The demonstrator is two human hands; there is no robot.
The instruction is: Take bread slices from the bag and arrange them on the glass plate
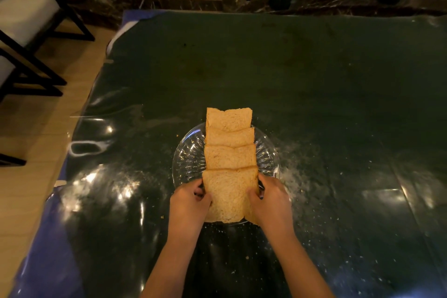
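Both forearms reach in from six o'clock. Left hand pinches the left edge of the nearest bread slice, and right hand grips its right edge. That slice overlaps three more slices running in a row toward twelve o'clock across the glass plate, the farthest jutting past the rim. Crumbs scatter at three o'clock on the dark, plastic-covered table.
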